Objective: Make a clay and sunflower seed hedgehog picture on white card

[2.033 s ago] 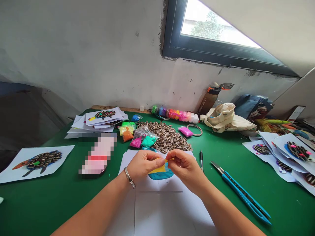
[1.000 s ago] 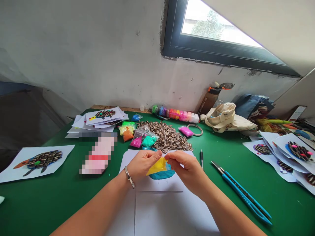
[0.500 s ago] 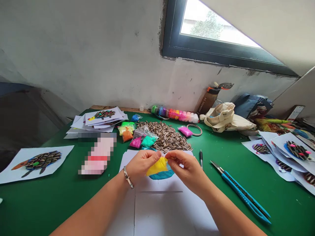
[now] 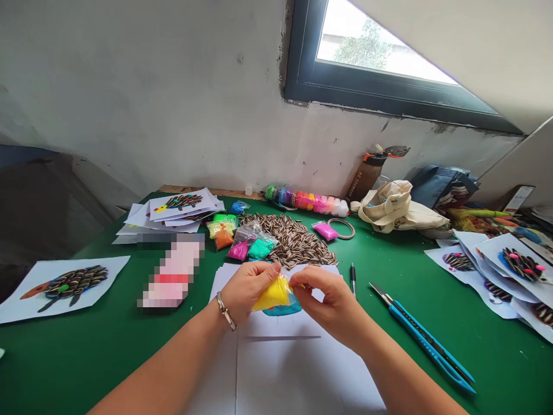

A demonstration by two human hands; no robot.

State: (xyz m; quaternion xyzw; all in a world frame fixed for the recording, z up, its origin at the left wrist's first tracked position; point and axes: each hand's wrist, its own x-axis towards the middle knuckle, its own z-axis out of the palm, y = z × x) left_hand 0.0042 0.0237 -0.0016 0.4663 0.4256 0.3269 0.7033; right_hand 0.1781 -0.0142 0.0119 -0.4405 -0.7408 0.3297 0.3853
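Note:
My left hand (image 4: 252, 283) is closed round a clear bag of yellow modelling clay (image 4: 273, 294), the thumb along its top. The fingers of my right hand (image 4: 325, 297) are pinched at the bag's right end, where the clear plastic shows. Whether a bit of clay is between those fingertips is too small to tell. Just below the bag, a blue clay shape (image 4: 281, 310) with thin drawn lines under it lies on white paper (image 4: 298, 369). Part of this shape is hidden by the bag and my hands.
Behind my hands lie a heap of sunflower seeds (image 4: 298, 239) and several bags of coloured clay (image 4: 261, 248). To the right are a black pen (image 4: 353, 279) and blue tweezers with a craft knife (image 4: 427, 337). Seed-covered bird pictures (image 4: 78, 285) lie left and right. A bottle (image 4: 367, 173) stands against the wall.
The yellow bag has shifted slightly left and tilted in my left hand. My right fingertips have moved a little, still at the bag's right end.

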